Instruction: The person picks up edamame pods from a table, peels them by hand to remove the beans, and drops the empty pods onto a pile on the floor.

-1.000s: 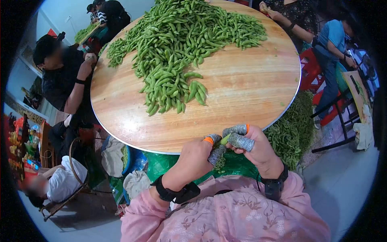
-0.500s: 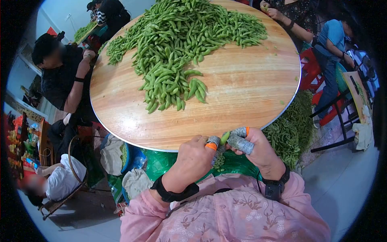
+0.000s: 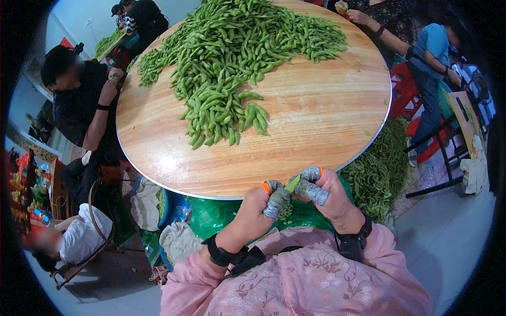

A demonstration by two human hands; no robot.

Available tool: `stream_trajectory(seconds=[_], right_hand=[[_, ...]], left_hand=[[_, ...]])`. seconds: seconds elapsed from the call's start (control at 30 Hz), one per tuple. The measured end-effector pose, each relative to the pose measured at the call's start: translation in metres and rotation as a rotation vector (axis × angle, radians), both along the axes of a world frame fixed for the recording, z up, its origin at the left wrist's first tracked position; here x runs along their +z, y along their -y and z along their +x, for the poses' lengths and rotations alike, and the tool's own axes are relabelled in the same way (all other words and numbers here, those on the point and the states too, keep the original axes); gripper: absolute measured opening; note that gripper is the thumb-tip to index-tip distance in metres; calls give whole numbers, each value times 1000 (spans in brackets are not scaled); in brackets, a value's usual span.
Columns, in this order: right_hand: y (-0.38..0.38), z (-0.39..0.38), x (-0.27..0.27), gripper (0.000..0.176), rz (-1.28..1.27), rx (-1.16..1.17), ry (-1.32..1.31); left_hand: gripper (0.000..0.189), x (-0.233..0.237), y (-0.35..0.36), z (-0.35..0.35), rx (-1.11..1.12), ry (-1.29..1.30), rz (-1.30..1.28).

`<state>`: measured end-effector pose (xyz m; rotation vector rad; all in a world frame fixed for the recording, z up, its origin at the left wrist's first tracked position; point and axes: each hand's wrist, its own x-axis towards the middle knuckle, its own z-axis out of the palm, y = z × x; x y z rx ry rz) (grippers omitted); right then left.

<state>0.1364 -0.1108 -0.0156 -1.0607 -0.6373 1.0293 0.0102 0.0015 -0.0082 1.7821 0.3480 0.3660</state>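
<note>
At the near edge of the round wooden table point(image 3: 316, 131), a green pod point(image 3: 293, 183) is pinched between my two hands. My left hand point(image 3: 259, 205), with grey finger sleeves and an orange band, closes on the pod's lower left end. The upper right end is in the fingers of my right hand point(image 3: 327, 197), which wear the same grey sleeves. A large heap of green pods point(image 3: 226, 58) covers the far and middle part of the table. Shelled beans point(image 3: 285, 213) show below my hands, beside green plastic point(image 3: 208, 216).
Empty pods point(image 3: 377, 174) are piled on the floor at the right. Blue tubs with cloths point(image 3: 147, 204) stand at the lower left. A person in black point(image 3: 74, 100) works at the table's left side; another's hands point(image 3: 358, 16) are at the upper right. Red stools point(image 3: 406, 92) stand beyond.
My left hand has turned and shifted slightly, its sleeved fingers now more visible. The pod between my hands is tilted more to the side. The left co-worker's hand has moved a little.
</note>
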Motion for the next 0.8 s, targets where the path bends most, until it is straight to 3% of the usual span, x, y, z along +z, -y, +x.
stream_trajectory(seconds=[0.03,0.07,0.13,0.17,0.23,0.27,0.33,0.37,0.43,0.63,0.8], right_hand=[[0,1,1,12,-1,-1,0],[0,1,3,11,-36,21,70],[0,3,5,11,-69,45,140],[2,5,5,10,-48,70,169],[2,5,2,9,-29,95,198],[1,3,-2,8,-3,68,165],[0,1,-4,7,25,46,134],[1,0,-4,7,27,56,111],[0,1,-5,7,29,67,87],[-2,1,1,6,-58,146,277],[-2,-1,12,6,-118,135,347]], left_hand=[[14,2,0,1,7,-35,222],[14,1,1,1,7,-36,221],[14,0,2,2,60,-38,683],[14,1,1,2,60,-37,683],[13,3,-2,1,-45,31,223],[13,1,-1,1,-44,30,221],[12,-3,-1,1,-43,141,-166],[12,-3,-2,-1,-43,141,-166],[14,-3,-5,-5,-23,-41,-633],[20,-3,-4,-7,-37,1,-180],[15,-4,-4,-9,-102,-99,-291]])
